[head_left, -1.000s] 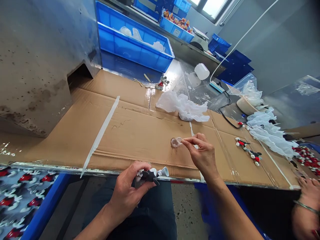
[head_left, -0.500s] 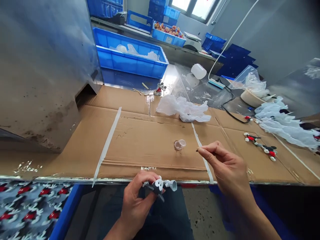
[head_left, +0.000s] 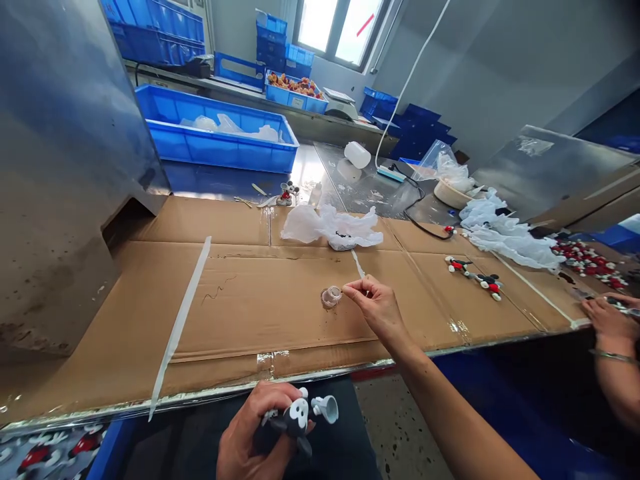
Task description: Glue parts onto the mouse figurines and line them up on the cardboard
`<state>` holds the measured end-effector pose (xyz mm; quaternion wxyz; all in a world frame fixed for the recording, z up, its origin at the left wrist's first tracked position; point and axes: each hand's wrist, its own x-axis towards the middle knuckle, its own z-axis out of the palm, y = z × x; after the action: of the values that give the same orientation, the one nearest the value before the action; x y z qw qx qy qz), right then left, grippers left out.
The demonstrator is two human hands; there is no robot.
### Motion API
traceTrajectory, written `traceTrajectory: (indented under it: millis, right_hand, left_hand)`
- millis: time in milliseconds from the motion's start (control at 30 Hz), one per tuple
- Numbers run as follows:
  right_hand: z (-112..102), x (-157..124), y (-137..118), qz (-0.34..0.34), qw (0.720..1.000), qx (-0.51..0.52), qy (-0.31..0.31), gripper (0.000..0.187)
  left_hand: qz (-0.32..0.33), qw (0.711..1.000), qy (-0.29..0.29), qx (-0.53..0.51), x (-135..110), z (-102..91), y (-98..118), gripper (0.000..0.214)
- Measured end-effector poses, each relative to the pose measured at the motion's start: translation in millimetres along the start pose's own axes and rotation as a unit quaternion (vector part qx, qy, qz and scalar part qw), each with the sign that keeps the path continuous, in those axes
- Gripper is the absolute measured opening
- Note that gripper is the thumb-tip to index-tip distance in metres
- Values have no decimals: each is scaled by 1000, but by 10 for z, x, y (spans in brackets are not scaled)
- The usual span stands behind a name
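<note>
My left hand is closed around a mouse figurine below the table's front edge. The figurine has dark ears, a white face and a grey horn-shaped part turned to the right. Over the cardboard, my right hand pinches a small dark piece, mostly hidden at its fingertips. Those fingertips are right beside a small clear cup, which sits on the cardboard with dark smudges around it. Behind the cup lies a crumpled white plastic bag with small dark bits in its fold.
Another mouse figurine stands at the back of the cardboard. Red-and-black figures lie to the right. A metal housing blocks the left. A blue crate stands behind. A co-worker's hands work at far right.
My right hand has moved left, bringing its fingertips to the clear cup. My left hand still holds the figurine. The view has turned right, bringing a co-worker's hands into sight.
</note>
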<state>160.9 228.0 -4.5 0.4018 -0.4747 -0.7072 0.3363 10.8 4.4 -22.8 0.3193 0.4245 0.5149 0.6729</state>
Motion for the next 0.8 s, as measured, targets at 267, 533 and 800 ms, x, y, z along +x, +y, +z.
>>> traceTrajectory:
  millis: [267,533,800]
  right_hand:
    - [-229,-161,-243,0,999,7,35,39]
    - [-301,-1067,-933,91,964,169,-185,19]
    - [-175,-1295,-897,158,933,230,-226,19]
  left_hand:
    - [11,1000,0,18,17,0,-40,16]
    - [41,995,-60,63,-28,-37,-13,30]
    - [163,971,-110,139,-43,-57,125,24]
